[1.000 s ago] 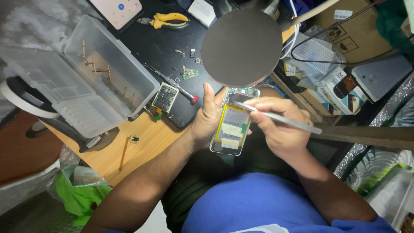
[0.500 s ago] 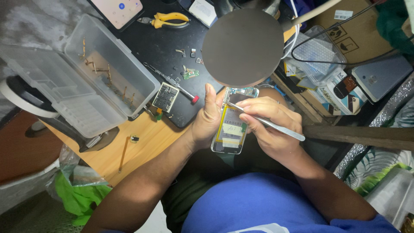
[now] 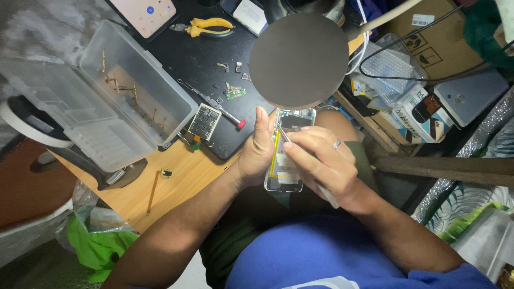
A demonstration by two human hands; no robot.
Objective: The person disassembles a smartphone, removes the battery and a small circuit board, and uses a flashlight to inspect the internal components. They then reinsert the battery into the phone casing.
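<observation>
- Two hands are seen working on an opened phone (image 3: 286,155), which is held above the lap, just in front of the edge of the wooden table (image 3: 160,198).
- The phone is gripped along its left side by the left hand (image 3: 257,152), with the thumb raised beside it and the fingers hidden behind the body.
- A thin metal tool (image 3: 284,135) is pinched in the right hand (image 3: 321,166); its tip is set near the top of the yellow battery, below the camera end.
- Compared with a second ago, the tool has been swung from a flat, sideways lie to a steep one, and the right hand has been brought over the phone's lower half; by this it is judged that the work has moved from reaching in to picking or prying at a small part.
- The phone itself has hardly been shifted.
- What the tip touches cannot be made out: it is too small and partly covered by the fingers.
- Much of the phone's interior is hidden under the right hand, and its top end is crowded by the dark round lamp head (image 3: 299,60).
- Small loose parts on the black mat (image 3: 176,59) are blurred beyond naming, apart from a red-tipped screwdriver (image 3: 214,104) and a square board (image 3: 204,122).
</observation>
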